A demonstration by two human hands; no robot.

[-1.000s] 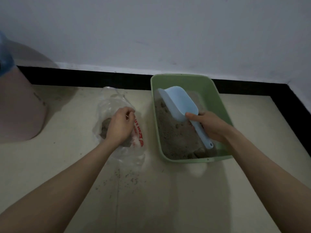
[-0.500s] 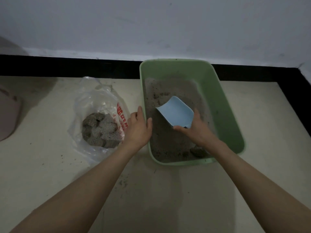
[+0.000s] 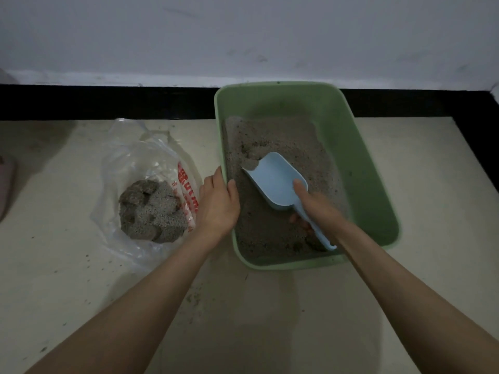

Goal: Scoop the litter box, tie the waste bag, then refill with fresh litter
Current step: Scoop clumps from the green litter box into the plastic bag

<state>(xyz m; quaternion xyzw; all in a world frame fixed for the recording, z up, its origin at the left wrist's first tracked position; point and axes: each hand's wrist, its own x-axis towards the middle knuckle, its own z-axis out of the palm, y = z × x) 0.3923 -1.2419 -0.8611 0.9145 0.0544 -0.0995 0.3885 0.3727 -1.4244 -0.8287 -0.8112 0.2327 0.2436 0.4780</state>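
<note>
A green litter box holding grey litter sits on the pale floor by the wall. My right hand grips the handle of a light blue scoop, whose blade lies low in the litter near the box's left side. My left hand holds the box's left rim, thumb inside and fingers outside. Left of the box lies a clear plastic waste bag with red print, open, with grey clumps piled inside.
A black skirting strip runs along the white wall behind. Spilled litter grains dot the floor in front of the bag. A pinkish object shows at the far left edge.
My left hand let go of the bag and moved right onto the box's left rim. The scoop came down from a raised tilt into the litter. The view shifted right.
</note>
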